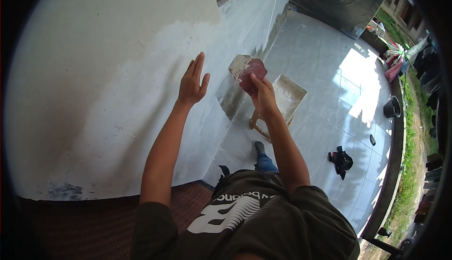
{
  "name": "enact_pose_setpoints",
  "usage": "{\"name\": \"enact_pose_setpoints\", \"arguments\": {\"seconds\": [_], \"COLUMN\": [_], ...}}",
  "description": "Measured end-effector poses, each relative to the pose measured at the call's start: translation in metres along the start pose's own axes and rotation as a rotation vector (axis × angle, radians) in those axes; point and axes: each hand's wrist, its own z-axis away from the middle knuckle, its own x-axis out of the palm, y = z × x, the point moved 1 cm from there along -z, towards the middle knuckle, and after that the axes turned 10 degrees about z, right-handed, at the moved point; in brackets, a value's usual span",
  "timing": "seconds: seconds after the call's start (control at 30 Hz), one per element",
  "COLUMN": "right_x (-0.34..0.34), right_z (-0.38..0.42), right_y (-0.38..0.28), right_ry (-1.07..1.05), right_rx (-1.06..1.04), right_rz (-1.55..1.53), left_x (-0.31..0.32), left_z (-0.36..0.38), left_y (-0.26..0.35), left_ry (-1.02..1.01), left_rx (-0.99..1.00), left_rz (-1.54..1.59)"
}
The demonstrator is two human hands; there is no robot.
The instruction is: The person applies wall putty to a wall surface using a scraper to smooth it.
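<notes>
Left hand (192, 85): While it was raised near the wall (108, 34), its fingers were straight and its thumb spread apart.
Right hand (264, 96): It pinched a maroon piece (249, 68) between thumb and fingers.
Maroon piece: Pale-smeared, it appeared between the left hand and the tray (291, 94).

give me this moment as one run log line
left hand: open, by wall | right hand: holding smeared maroon spreader | pale tray: on tan stool
</notes>
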Motion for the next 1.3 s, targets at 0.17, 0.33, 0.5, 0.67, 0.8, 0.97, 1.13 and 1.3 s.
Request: {"name": "enact_pose_setpoints", "arguments": {"seconds": [0.17,0.33,0.5,0.67,0.8,0.97,1.13,1.3], "right_x": [-0.043,-0.089,-0.138,-0.196,-0.24,-0.28,-0.327,-0.364], "right_z": [0.012,0.003,-0.018,-0.046,-0.063,-0.073,-0.075,-0.065], "right_y": [-0.005,-0.003,-0.006,-0.008,-0.017,-0.013,0.014,0.044], "right_ry": [0.076,0.101,0.145,0.171,0.174,0.149,0.211,0.269], "right_rx": [-0.019,-0.008,0.03,0.054,0.111,0.203,0.201,0.283], "right_rz": [0.066,0.104,0.136,0.213,0.325,0.419,0.67,0.794], "left_x": [0.043,0.081,0.136,0.199,0.244,0.284,0.313,0.335], "left_z": [0.006,0.009,-0.003,-0.017,-0.021,-0.002,0.031,0.065], "left_y": [0.025,0.039,0.038,0.038,0.039,0.039,0.039,0.036], "left_ry": [-0.034,-0.052,-0.035,-0.088,-0.12,-0.162,-0.211,-0.237], "left_rx": [-0.03,-0.095,-0.14,-0.197,-0.259,-0.36,-0.473,-0.566], "left_rz": [0.122,0.214,0.249,0.311,0.346,0.375,0.375,0.412]}}
